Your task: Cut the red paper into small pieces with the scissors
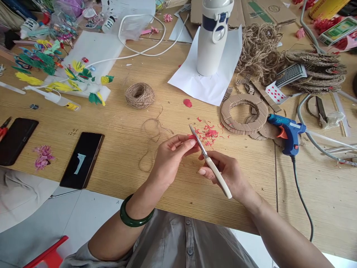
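My right hand point(227, 173) is closed round the pale handle of a pair of scissors point(216, 175), whose blades point up and to the left. Pinched between the thumb and finger of my left hand point(174, 156) is a small bit of red paper point(192, 137), right beside the blades. Most of that bit is hidden by my fingers. Just beyond both hands lies a loose scatter of red paper scraps point(209, 136). A larger red paper piece point(187, 103) rests farther back on the wooden table point(156, 186).
A twine ball point(140, 96) trails loose thread behind my left hand. To the right are cardboard rings point(242, 113) and a blue glue gun point(290, 130) with its cord. A white bottle point(212, 41) stands on paper at the back. A phone point(82, 160) lies at left.
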Tool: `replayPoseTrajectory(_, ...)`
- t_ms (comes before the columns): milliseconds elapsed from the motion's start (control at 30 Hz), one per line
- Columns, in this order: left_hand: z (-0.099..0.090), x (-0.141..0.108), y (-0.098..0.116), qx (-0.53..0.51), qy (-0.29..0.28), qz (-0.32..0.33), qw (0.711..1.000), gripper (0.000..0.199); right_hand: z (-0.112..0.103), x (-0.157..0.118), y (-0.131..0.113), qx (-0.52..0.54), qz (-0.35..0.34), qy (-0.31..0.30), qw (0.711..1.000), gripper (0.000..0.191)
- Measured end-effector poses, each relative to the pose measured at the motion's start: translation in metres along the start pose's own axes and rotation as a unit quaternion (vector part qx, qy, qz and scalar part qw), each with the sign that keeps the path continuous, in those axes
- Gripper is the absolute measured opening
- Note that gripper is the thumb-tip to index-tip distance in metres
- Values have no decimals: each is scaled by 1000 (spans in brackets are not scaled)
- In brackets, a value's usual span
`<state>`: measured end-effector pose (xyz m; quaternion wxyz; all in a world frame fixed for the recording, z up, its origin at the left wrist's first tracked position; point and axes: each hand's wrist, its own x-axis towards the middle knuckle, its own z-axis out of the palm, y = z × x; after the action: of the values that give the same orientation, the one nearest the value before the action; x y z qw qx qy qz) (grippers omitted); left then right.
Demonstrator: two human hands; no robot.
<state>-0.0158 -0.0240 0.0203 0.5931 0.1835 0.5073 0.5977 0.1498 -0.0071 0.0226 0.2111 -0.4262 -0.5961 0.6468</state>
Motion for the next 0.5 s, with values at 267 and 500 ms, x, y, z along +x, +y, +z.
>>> replayPoseTrajectory(267, 0, -1, 6, 2, -8, -11, 1000, 11, -1, -1, 2, -42, -12, 10, 999, 43)
replayPoseTrajectory(500, -3, 1, 8, 12, -16, -11, 1000, 10, 0, -1, 1, -46, -16, 8, 999, 43)
